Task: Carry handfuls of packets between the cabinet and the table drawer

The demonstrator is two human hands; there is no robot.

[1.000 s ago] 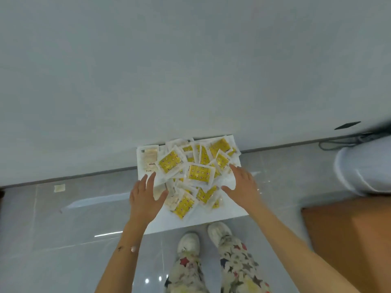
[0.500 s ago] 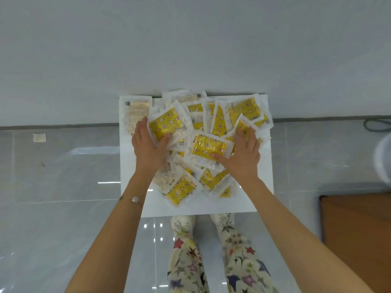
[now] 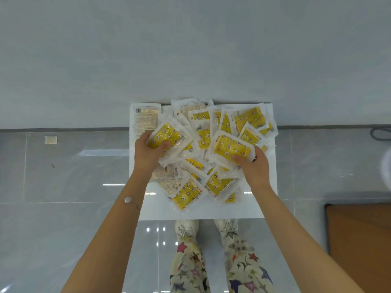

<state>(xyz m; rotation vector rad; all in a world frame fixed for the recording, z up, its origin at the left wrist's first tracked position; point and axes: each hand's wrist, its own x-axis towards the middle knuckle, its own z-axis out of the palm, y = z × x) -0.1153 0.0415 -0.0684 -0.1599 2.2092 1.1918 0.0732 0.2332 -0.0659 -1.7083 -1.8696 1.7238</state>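
A heap of several clear-edged packets with yellow printed fronts (image 3: 187,193) lies on a white board (image 3: 211,212) in front of me. My left hand (image 3: 146,153) grips one yellow packet (image 3: 167,136) at the heap's left side, thumb on its near edge. My right hand (image 3: 254,166) grips another yellow packet (image 3: 231,146) at the heap's right side, lifted a little above the others. One packet (image 3: 146,119) lies back side up, showing pale printed text, at the board's far left corner.
The board sits over a glossy grey tiled floor (image 3: 63,208), against a pale grey wall (image 3: 190,49). My star-patterned trouser legs (image 3: 190,261) stand below it. A brown wooden surface (image 3: 359,240) is at the right, a small pale tag (image 3: 50,140) on the floor at left.
My hands went from lying flat on the heap to each gripping a yellow packet and lifting it. The view has drawn closer to the board.
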